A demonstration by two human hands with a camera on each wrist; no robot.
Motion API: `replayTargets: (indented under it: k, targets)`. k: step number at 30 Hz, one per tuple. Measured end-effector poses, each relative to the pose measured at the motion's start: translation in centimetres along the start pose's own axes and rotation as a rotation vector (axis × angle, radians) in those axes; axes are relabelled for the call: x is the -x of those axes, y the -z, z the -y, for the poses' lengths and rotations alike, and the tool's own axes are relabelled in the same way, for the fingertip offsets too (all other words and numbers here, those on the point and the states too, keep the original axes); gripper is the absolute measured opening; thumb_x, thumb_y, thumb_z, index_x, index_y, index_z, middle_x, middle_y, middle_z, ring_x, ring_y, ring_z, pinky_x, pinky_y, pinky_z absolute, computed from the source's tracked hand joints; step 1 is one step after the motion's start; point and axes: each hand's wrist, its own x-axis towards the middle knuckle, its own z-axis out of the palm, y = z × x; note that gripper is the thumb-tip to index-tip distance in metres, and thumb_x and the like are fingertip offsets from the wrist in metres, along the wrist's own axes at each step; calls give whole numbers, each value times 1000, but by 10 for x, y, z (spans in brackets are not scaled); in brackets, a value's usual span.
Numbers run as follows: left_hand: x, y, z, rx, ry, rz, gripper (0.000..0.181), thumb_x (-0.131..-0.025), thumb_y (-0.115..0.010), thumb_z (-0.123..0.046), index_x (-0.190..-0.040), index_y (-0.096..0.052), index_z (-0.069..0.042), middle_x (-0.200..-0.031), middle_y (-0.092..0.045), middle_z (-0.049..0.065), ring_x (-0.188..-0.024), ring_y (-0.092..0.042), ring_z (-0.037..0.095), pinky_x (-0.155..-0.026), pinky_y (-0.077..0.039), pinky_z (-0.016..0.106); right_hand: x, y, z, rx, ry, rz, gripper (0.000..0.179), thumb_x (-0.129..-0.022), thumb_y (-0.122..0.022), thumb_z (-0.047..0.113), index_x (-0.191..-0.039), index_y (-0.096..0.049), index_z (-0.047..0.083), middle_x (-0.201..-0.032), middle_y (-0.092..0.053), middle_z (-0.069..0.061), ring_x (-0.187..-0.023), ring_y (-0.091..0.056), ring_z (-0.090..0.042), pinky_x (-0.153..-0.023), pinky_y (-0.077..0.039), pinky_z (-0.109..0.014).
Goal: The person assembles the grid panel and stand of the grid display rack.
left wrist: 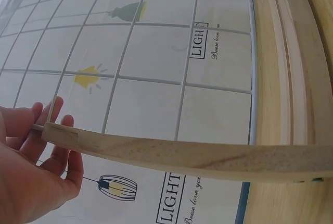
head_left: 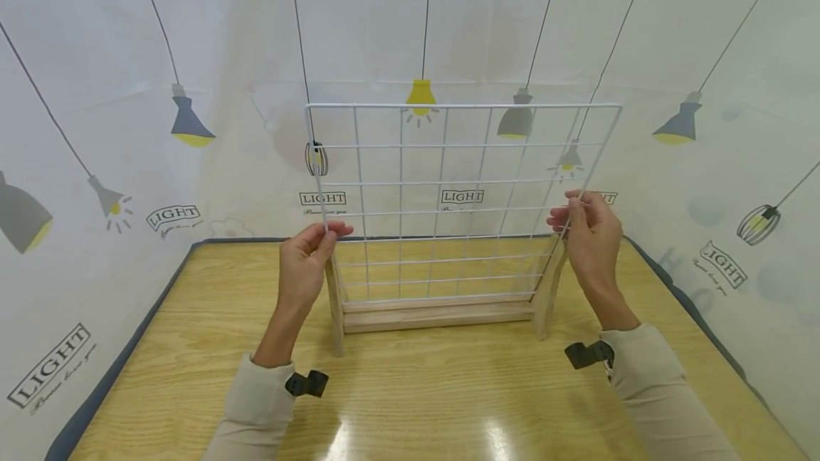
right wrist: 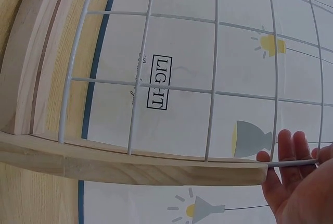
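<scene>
A white wire grid panel [head_left: 461,105] stands upright, leaning slightly back, in a pale wooden stand [head_left: 438,316] with two side posts and a low crossbar. My left hand [head_left: 302,269] pinches the grid's left edge wire between thumb and fingers, just above the left post [left wrist: 156,153]. On the opposite side, my right hand [head_left: 594,244] pinches the right edge wire just above the right post [right wrist: 156,174]. The grid's lower edge lies close to the crossbar; whether it sits in a groove I cannot tell.
The stand rests on a light wood-grain table [head_left: 410,383]. White cloth [head_left: 243,55] printed with lamps and LIGHT labels surrounds the table at the back and both sides. A dark blue strip [head_left: 144,322] runs along the cloth's lower edge. Each wrist wears a black strap mount [head_left: 306,383].
</scene>
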Motion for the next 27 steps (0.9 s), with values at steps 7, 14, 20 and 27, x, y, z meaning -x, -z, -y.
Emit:
replayTargets:
  k: [7,14,20,27]
  targets:
    - [0,1,1,-10,-2,1,19,-101,-55,-3,-110,-68,5,-112,-70,24,-112,-66,17,-95,-49,19,1,0,-1,5,-4,-1,15,-105,-51,17,-105,-64,11,-77,-69,10,-67,-69,-6,-63,-56,-18]
    - [0,2,1,-28,-7,6,19,-100,-56,-3,-112,-67,8,-112,-70,24,-106,-66,5,-93,-49,17,1,0,0,7,6,-2,16,-105,-51,16,-104,-64,9,-75,-69,10,-66,-69,-6,-64,-56,-17]
    - [-1,2,1,-56,-9,1,18,-99,-57,-2,-112,-67,6,-112,-71,22,-109,-66,13,-91,-49,16,1,0,0,2,10,-1,15,-104,-51,16,-103,-64,8,-75,-68,10,-66,-69,-6,-64,-56,-17]
    - [-1,2,2,-55,-1,-2,19,-99,-57,-1,-113,-67,6,-112,-71,22,-103,-65,2,-90,-49,15,1,0,-2,-9,15,-4,13,-104,-52,15,-102,-64,10,-74,-68,10,-65,-69,-4,-64,-56,-17]
